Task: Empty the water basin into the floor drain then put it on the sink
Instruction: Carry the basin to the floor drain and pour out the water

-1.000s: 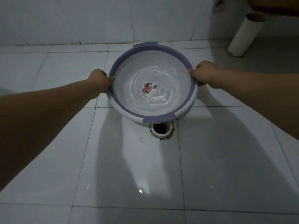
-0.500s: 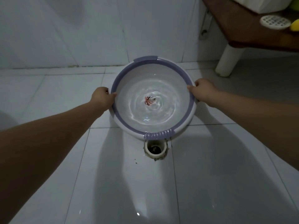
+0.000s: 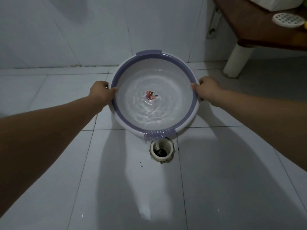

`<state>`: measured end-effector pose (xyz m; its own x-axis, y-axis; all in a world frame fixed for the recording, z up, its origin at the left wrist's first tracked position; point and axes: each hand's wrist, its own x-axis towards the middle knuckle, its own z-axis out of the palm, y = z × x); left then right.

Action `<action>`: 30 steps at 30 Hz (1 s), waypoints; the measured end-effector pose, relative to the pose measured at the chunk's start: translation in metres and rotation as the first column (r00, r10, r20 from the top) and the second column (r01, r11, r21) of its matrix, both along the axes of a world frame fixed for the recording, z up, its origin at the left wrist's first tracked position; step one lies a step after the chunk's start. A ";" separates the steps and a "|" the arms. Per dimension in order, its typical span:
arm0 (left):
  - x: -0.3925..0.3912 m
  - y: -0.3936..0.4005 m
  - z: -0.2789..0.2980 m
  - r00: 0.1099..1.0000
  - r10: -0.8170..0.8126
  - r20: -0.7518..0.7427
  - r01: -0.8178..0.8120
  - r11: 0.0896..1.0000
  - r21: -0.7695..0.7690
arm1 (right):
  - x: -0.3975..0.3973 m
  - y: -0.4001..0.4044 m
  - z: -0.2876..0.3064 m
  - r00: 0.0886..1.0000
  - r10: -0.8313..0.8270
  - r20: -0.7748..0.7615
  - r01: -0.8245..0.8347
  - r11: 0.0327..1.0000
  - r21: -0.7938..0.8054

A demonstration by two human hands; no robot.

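The left hand (image 3: pixel 99 91) and right hand (image 3: pixel 206 90) each grip opposite sides of the basin (image 3: pixel 194 112), held tilted over the tiled floor (image 3: pixel 216 180) as water spills from its near lip into the floor drain (image 3: pixel 162 151).

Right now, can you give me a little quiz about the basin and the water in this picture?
1. True or false: water is already spilling from the water basin into the floor drain.
2. Which hands hold the basin's rim? A) left hand only B) right hand only C) both
3. Fill in: the water leaves over the ribbed purple ____ nearest the person.

Key: 1 true; 2 C; 3 handle
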<state>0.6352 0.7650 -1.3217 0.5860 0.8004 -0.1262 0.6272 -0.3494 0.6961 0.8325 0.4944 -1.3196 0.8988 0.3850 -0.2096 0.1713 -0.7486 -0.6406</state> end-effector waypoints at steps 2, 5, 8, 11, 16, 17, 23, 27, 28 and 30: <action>-0.001 0.003 0.002 1.000 0.010 0.002 -0.010 1.000 0.005 | -0.001 0.004 0.001 1.000 -0.014 0.005 0.014 1.000 0.002; -0.001 0.003 0.003 1.000 0.015 0.007 -0.015 1.000 0.006 | 0.000 0.006 0.003 1.000 -0.028 0.007 0.028 1.000 0.008; -0.003 0.004 0.004 1.000 0.020 0.014 -0.020 1.000 -0.011 | -0.001 0.006 0.004 1.000 -0.024 -0.002 0.024 1.000 0.006; -0.006 0.002 0.004 0.999 0.030 0.023 -0.029 0.999 -0.027 | -0.002 0.005 0.005 1.000 -0.023 -0.006 0.023 1.000 0.000; -0.008 -0.003 0.005 0.997 0.039 0.065 -0.038 0.999 -0.009 | -0.003 -0.001 0.009 0.999 -0.024 0.020 0.024 0.999 0.029; -0.010 -0.004 0.006 0.997 0.043 0.065 -0.042 0.999 -0.011 | -0.004 -0.002 0.009 0.999 -0.029 0.018 0.028 0.999 0.032; -0.010 -0.012 0.011 0.995 0.053 0.082 -0.051 0.998 -0.024 | 0.000 -0.008 0.014 0.998 -0.064 -0.023 0.065 0.996 0.056; -0.008 -0.016 0.017 0.995 0.055 0.086 -0.051 0.998 -0.039 | -0.001 -0.014 0.022 0.998 -0.061 -0.023 0.062 0.996 0.066; -0.008 -0.016 0.018 0.994 0.053 0.091 -0.049 0.998 -0.038 | -0.001 -0.014 0.024 0.998 -0.059 -0.025 0.061 0.996 0.069; -0.007 -0.018 0.022 0.995 0.040 0.094 -0.037 0.999 -0.034 | -0.001 -0.016 0.028 0.998 -0.058 -0.023 0.060 0.995 0.075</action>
<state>0.6285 0.7471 -1.2999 0.5651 0.8192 -0.0975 0.5703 -0.3025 0.7637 0.8310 0.4789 -1.2917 0.9161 0.3469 -0.2010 0.1140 -0.7059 -0.6990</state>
